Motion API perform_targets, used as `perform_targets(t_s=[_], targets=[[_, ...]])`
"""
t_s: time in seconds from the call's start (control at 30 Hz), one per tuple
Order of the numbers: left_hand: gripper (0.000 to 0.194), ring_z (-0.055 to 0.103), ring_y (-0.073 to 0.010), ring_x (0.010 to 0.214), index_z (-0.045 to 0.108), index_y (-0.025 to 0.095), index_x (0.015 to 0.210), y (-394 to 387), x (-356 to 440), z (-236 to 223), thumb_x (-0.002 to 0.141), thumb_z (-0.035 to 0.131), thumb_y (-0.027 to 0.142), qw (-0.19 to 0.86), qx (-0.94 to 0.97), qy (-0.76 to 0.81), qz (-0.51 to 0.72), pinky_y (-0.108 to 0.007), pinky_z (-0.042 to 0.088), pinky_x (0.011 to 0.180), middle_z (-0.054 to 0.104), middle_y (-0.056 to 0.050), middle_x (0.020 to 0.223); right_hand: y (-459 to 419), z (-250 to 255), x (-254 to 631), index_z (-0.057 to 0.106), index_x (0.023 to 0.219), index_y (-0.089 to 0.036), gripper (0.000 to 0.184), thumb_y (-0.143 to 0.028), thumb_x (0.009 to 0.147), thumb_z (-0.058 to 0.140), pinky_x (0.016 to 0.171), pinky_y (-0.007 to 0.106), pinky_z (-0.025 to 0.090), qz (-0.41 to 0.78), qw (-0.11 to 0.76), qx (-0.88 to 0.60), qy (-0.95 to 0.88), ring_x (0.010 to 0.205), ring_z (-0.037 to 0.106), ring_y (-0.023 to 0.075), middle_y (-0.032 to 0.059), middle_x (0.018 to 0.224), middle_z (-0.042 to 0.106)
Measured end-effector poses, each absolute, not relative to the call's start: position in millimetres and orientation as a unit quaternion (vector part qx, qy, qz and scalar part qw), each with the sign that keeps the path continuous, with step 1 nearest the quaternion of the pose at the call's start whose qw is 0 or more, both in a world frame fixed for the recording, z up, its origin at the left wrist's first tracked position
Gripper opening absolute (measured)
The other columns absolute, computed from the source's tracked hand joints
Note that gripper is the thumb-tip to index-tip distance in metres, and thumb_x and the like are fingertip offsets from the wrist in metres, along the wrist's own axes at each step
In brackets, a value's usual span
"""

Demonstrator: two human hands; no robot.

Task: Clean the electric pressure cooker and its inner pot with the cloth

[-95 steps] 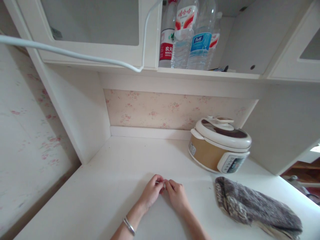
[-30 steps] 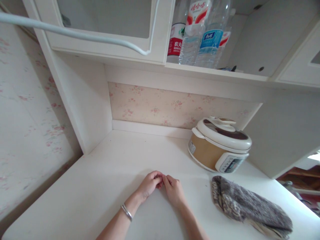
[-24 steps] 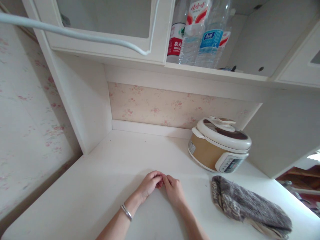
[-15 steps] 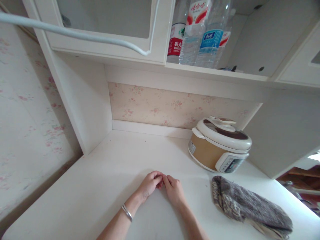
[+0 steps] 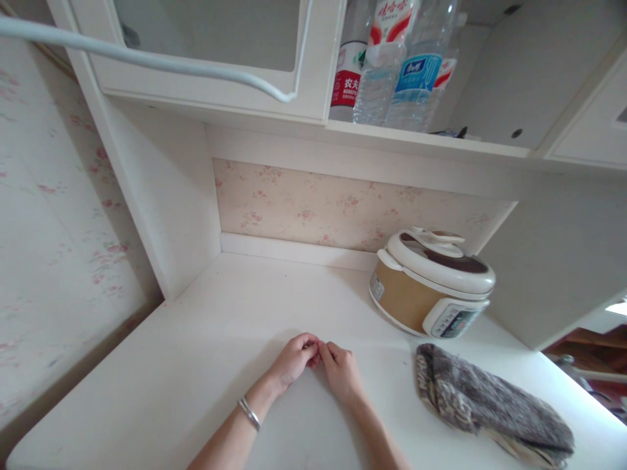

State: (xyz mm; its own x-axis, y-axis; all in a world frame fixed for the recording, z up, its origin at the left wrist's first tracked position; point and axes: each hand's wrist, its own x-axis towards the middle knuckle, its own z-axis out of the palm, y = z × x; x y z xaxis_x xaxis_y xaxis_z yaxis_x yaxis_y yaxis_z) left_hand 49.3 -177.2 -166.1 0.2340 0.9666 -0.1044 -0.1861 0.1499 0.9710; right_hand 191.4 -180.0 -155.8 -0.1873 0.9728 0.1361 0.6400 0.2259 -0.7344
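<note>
My left hand (image 5: 294, 360), with a silver bracelet (image 5: 249, 413) on its wrist, is closed over the white countertop (image 5: 206, 359). My right hand (image 5: 341, 372) is closed too, its thumb and fingertips meeting those of the left. Anything pinched between the fingers is hidden or too small to make out. To the right of my right hand lies a folded grey-brown furry cloth (image 5: 494, 401), apart from it. Behind the cloth stands an electric cooker (image 5: 416, 294) with its lid on.
Above the counter hangs a white cabinet with an open shelf (image 5: 431, 138) holding several plastic bottles (image 5: 414, 81). A white cable (image 5: 161, 64) crosses in front of the cabinet at upper left. Side panels (image 5: 157, 196) bound the counter's back. Flowered wallpaper (image 5: 304, 205) covers the wall.
The view has shifted very slightly. Both hands stay together in the same place, and nothing else has visibly moved.
</note>
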Motion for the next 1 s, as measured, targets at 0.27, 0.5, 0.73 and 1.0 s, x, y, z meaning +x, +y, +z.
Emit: perform_targets(t_s=[0.27, 0.5, 0.73, 1.0], targets=[[0.022, 0.053, -0.0123, 0.065, 0.063, 0.013, 0.089, -177.6, 49.8, -162.5, 0.077, 0.055, 0.030, 0.638, 0.458, 0.421, 0.454, -0.027, 0.040, 0.064, 0.059, -0.002, 0.072, -179.2, -160.0, 191.6, 0.058, 0.066, -0.020, 0.046, -0.046, 0.094, 0.033, 0.056, 0.020, 0.032, 0.275, 0.311, -0.554, -0.722, 0.058, 0.053, 0.0110, -0.0005, 0.062, 0.061], [0.024, 0.054, -0.0133, 0.068, 0.064, 0.013, 0.090, -179.0, 49.7, -161.2, 0.077, 0.055, 0.032, 0.638, 0.454, 0.419, 0.460, -0.027, 0.041, 0.063, 0.060, -0.003, 0.073, -178.9, -159.3, 191.2, 0.058, 0.066, -0.020, 0.045, -0.045, 0.094, 0.034, 0.056, 0.020, 0.032, 0.280, 0.320, -0.551, -0.718, 0.058, 0.054, 0.0109, -0.0005, 0.062, 0.061], [0.028, 0.054, -0.0128, 0.066, 0.063, 0.013, 0.089, -179.4, 49.8, -158.4, 0.076, 0.057, 0.036, 0.650, 0.441, 0.419, 0.455, -0.026, 0.041, 0.062, 0.060, -0.002, 0.073, -180.0, -157.7, 191.4, 0.058, 0.065, -0.020, 0.046, -0.046, 0.094, 0.033, 0.055, 0.020, 0.032, 0.282, 0.320, -0.552, -0.716, 0.057, 0.053, 0.0111, -0.0003, 0.061, 0.061], [0.030, 0.053, -0.0127, 0.067, 0.063, 0.013, 0.089, -179.7, 49.2, -159.2, 0.075, 0.059, 0.040, 0.643, 0.448, 0.426, 0.452, -0.025, 0.040, 0.063, 0.059, -0.002, 0.073, -180.3, -155.8, 191.3, 0.058, 0.065, -0.020, 0.046, -0.046, 0.094, 0.033, 0.055, 0.021, 0.032, 0.277, 0.314, -0.553, -0.720, 0.058, 0.053, 0.0114, -0.0003, 0.062, 0.061]])
